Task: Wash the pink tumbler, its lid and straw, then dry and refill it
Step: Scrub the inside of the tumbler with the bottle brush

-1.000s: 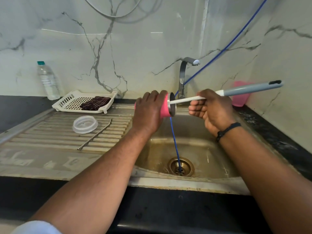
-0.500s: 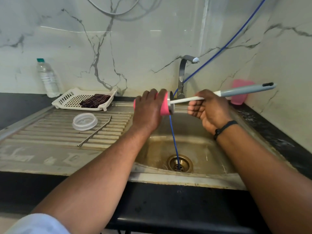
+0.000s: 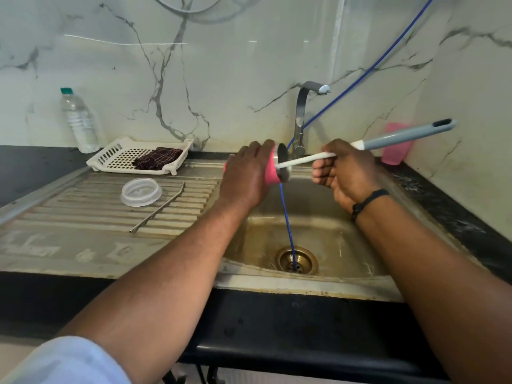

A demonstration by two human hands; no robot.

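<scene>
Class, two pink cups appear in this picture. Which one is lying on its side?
The pink tumbler gripped by the left hand over the sink, brush inside. The other pink cup stands upright on the counter.

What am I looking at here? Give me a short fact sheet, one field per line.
Place: steel sink with a ribbed draining board
Left hand: grips the pink tumbler on its side over the basin
Right hand: holds a bottle brush, its head inside the tumbler
Lid: on the draining board
Straw: beside the lid
Tap: no water visible
Also there: water bottle, white tray holding a dark cloth
</scene>
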